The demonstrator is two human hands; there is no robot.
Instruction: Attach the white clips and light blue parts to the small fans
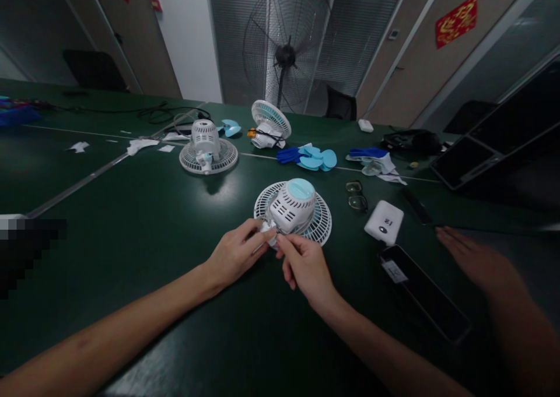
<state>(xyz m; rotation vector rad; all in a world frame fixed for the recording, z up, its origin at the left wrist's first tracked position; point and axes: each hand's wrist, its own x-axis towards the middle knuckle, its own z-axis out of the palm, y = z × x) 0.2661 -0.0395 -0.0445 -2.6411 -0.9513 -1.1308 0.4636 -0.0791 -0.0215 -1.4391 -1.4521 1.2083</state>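
A small white fan (pixel 292 207) with a pale blue motor cap lies grille-down on the green table before me. My left hand (pixel 238 248) is closed on the white neck piece (pixel 268 229) at the near side of its motor housing. Thumb and fingertips of my right hand (pixel 306 263) are pinched together against the same spot, touching my left fingertips. What the right fingers hold is too small to make out. Behind lie a second fan (pixel 205 143), also grille-down, and a third fan (pixel 269 123) tipped on its side.
Pale blue fan blades (pixel 318 158) and blue-and-white gloves (pixel 376 161) lie farther back. To the right are glasses (pixel 356 196), a white power bank (pixel 385 221) and a black tray-like object (pixel 422 292). Another person's hand (pixel 476 260) rests at the right edge.
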